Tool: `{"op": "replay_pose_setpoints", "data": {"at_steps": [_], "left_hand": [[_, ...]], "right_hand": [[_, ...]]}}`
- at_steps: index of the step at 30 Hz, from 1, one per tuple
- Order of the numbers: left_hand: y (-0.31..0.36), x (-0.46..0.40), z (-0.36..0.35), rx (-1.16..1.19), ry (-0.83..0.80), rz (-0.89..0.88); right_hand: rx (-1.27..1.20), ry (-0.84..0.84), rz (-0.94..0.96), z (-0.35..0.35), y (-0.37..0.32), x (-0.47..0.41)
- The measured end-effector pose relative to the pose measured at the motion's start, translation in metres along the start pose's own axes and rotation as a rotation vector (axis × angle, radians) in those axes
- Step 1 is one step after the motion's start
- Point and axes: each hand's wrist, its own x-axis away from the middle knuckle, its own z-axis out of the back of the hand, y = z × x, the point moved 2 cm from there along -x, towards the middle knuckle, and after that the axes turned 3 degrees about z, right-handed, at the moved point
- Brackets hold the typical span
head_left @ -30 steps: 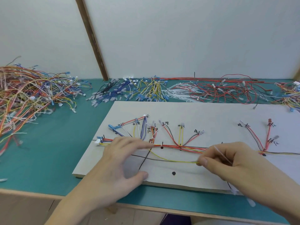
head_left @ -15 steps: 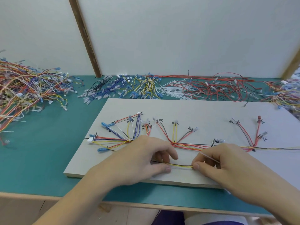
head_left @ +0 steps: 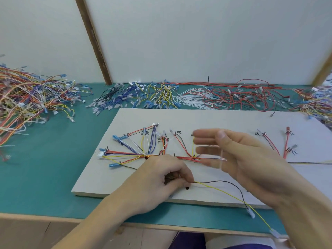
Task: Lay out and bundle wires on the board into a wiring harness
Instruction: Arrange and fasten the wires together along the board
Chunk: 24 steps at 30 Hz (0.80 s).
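Here, left hand [head_left: 161,178] pinching a yellow wire [head_left: 231,195] and a black wire [head_left: 228,183] near the board's [head_left: 197,119] near edge, right hand [head_left: 239,159] raised above the board, fingers spread and blurred, laid-out harness [head_left: 143,153] fanning at far left.

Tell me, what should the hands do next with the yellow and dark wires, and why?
Probably the right hand, raised with fingers spread, should bring its thin white tie down around the yellow wire and dark wire. The left hand pinches them together on the board, and their ends trail loose.
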Motion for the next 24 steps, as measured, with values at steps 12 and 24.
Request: {"op": "replay_pose_setpoints", "data": {"at_steps": [12, 24], "left_hand": [[0.000, -0.003, 0.002, 0.370, 0.069, 0.143], [-0.006, -0.009, 0.002, 0.581, 0.158, 0.234]], "right_hand": [[-0.092, 0.118, -0.024, -0.022, 0.019, -0.024], [-0.139, 0.049, 0.005, -0.018, 0.026, -0.016]]}}
